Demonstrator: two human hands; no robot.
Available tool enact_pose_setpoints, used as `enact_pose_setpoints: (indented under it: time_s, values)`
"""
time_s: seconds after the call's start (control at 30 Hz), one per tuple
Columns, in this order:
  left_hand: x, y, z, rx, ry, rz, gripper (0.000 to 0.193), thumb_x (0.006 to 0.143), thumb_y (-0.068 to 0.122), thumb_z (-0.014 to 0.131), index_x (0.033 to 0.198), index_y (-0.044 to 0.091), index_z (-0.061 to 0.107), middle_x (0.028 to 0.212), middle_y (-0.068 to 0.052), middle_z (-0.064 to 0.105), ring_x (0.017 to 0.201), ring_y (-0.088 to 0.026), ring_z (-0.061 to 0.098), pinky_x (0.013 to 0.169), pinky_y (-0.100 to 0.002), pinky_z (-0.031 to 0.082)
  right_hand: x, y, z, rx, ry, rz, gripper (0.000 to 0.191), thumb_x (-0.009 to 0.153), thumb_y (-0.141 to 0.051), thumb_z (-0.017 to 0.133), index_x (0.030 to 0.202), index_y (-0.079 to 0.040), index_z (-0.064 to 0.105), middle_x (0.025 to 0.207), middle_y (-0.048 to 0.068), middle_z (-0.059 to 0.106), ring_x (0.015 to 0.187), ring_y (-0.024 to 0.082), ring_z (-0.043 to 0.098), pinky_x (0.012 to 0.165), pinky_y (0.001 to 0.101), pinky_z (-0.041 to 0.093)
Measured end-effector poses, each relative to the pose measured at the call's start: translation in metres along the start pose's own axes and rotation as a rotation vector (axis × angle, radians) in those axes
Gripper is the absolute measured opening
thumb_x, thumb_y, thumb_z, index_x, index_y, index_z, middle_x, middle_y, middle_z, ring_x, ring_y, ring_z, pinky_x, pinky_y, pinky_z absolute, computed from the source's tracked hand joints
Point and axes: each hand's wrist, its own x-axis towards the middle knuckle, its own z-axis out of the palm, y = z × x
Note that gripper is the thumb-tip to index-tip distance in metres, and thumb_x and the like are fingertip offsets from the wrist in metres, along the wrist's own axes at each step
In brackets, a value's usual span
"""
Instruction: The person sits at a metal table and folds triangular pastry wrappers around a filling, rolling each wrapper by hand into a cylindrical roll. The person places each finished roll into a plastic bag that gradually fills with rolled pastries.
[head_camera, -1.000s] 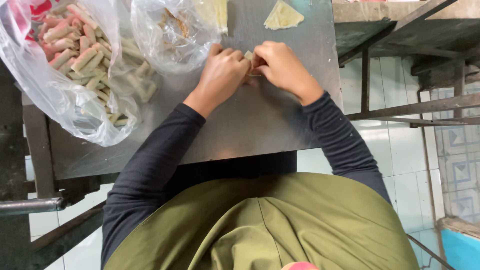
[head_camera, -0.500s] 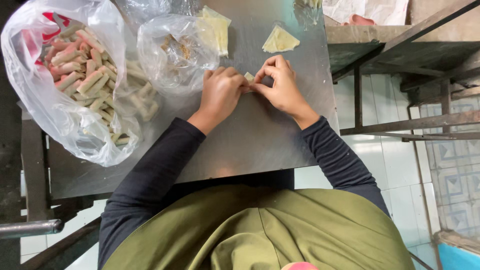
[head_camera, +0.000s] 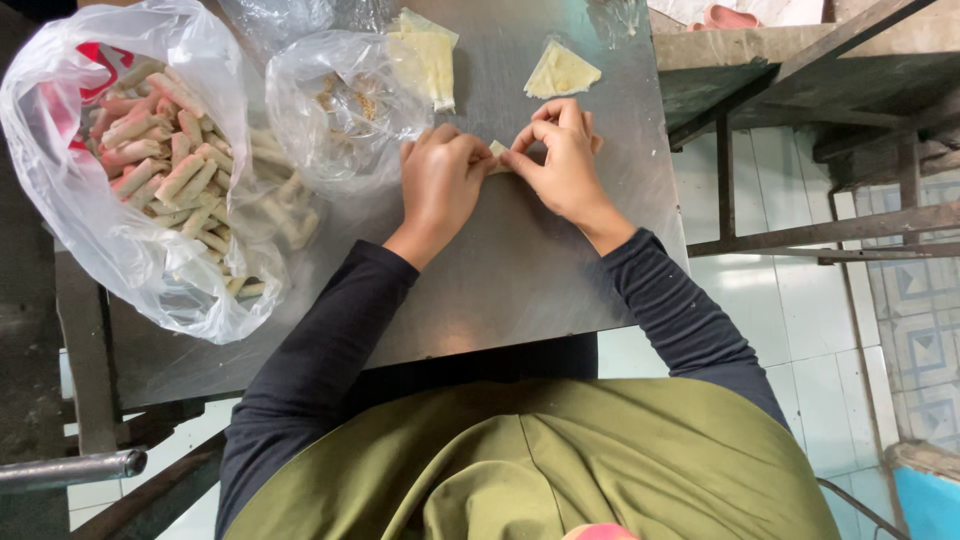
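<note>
My left hand and my right hand meet over the steel table, both pinching a small pale pastry wrapper roll between their fingertips. Most of the roll is hidden by my fingers. A folded triangular wrapper lies just beyond my right hand. A stack of pale wrappers lies beyond my left hand. Left of it sits a small clear bag with filling.
A large clear plastic bag holding several finished rolls sits at the table's left. The table's right edge drops to a tiled floor, with metal frame bars alongside. A metal pipe shows at lower left.
The view has shifted, so hands and table sit lower in the frame. Both hands stay together on the roll, fingers working slightly.
</note>
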Motion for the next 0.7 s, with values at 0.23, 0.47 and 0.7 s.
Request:
enact_pose_setpoints:
  time_s: [0.23, 0.47, 0.7]
  values:
    - [-0.004, -0.011, -0.006, 0.169, -0.041, 0.426, 0.012, 0.087, 0.02, 0.073, 0.08, 0.015, 0.066, 0.087, 0.0, 0.056, 0.09, -0.02, 0.058, 0.082, -0.036, 0.042, 0.005, 0.006, -0.025, -0.053, -0.116, -0.262, 0.016, 0.075, -0.022, 0.086, 0.086, -0.017, 0.076, 0.127, 0.007, 0.053, 0.122, 0.032, 0.043, 0.101, 0.048, 0.028]
    - [-0.008, -0.001, 0.007, 0.185, 0.065, 0.229, 0.001, 0.086, 0.012, 0.072, 0.087, 0.013, 0.071, 0.092, -0.003, 0.061, 0.093, -0.024, 0.058, 0.084, -0.038, 0.042, -0.003, 0.004, -0.003, -0.151, -0.008, -0.071, 0.01, 0.089, -0.021, 0.085, 0.09, -0.017, 0.076, 0.114, 0.001, 0.051, 0.119, 0.026, 0.046, 0.101, 0.0444, 0.031]
    - [-0.001, 0.0, 0.005, 0.068, 0.082, 0.117, 0.003, 0.085, 0.011, 0.072, 0.085, 0.014, 0.071, 0.091, -0.001, 0.061, 0.095, -0.025, 0.059, 0.082, -0.04, 0.041, 0.0, -0.003, -0.001, -0.049, 0.032, -0.01, 0.012, 0.088, -0.022, 0.085, 0.091, -0.017, 0.075, 0.114, 0.001, 0.05, 0.116, 0.026, 0.047, 0.1, 0.0439, 0.031]
